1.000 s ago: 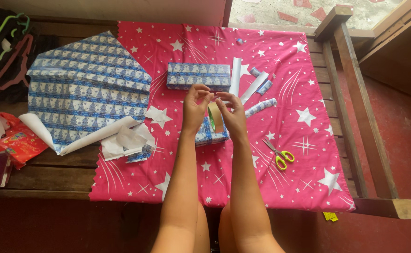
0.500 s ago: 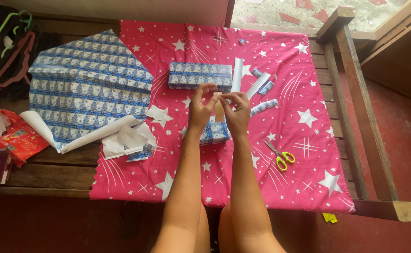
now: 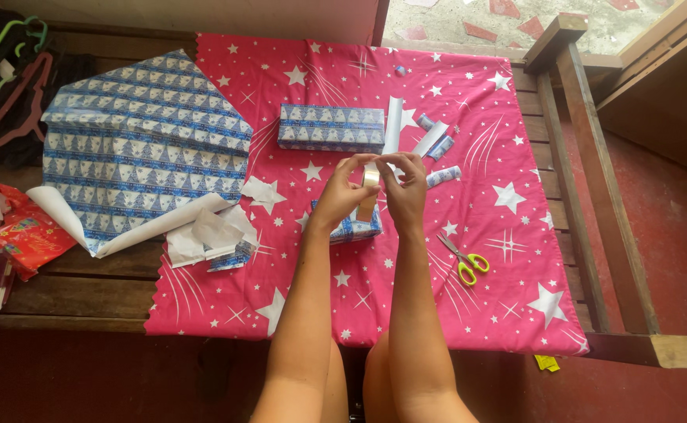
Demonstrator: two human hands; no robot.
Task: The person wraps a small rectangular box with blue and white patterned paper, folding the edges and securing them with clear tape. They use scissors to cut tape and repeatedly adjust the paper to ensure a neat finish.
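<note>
Above the middle of the bench (image 3: 69, 290), the left hand (image 3: 342, 194) and right hand (image 3: 404, 188) pinch a small roll of tape (image 3: 371, 175) between fingertips, seemingly picking at its free end, though the roll is too small to be sure. Just beneath lies a half-wrapped small box (image 3: 353, 227) on the pink starred paper (image 3: 500, 141). Doing this well likely means holding the roll steady with the left fingers and peeling slowly. Scissors (image 3: 464, 260) lie near the front edge; a wrapped blue box (image 3: 331, 128) sits toward the back.
</note>
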